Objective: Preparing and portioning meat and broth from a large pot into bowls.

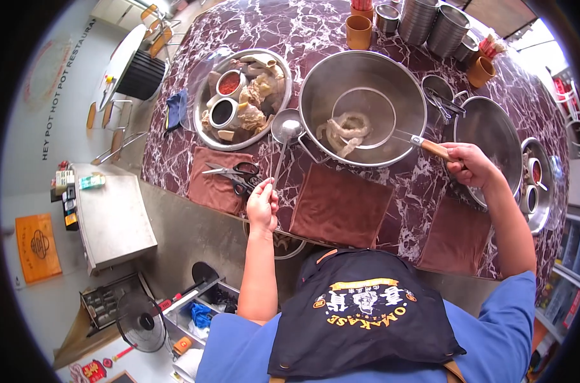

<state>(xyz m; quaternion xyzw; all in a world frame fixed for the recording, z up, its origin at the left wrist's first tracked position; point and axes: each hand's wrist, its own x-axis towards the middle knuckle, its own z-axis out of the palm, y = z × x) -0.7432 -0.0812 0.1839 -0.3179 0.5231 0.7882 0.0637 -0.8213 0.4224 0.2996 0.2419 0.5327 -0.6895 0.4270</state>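
My left hand [262,207] grips the thin metal handle of a ladle [286,128], whose round bowl lies between the tray and the large pot. My right hand [470,165] is closed around the wooden handle [435,148] of a strainer. The strainer's metal ring [394,107] is inside a large steel pot [314,76]. Pale, coiled food that looks like intestine [350,130] lies in the pot, partly within the ring. Just left of my left hand, black-handled scissors [230,171] rest on a folded brown cloth [208,189].
A round steel tray [284,72] holds meat pieces and two sauce cups. Brown cloths [342,203] line the near edge. To the right stand a small pot with tongs [438,88], another large pot [491,124] and a second tray [548,191]. Stacked metal cups [448,31] stand at the back.
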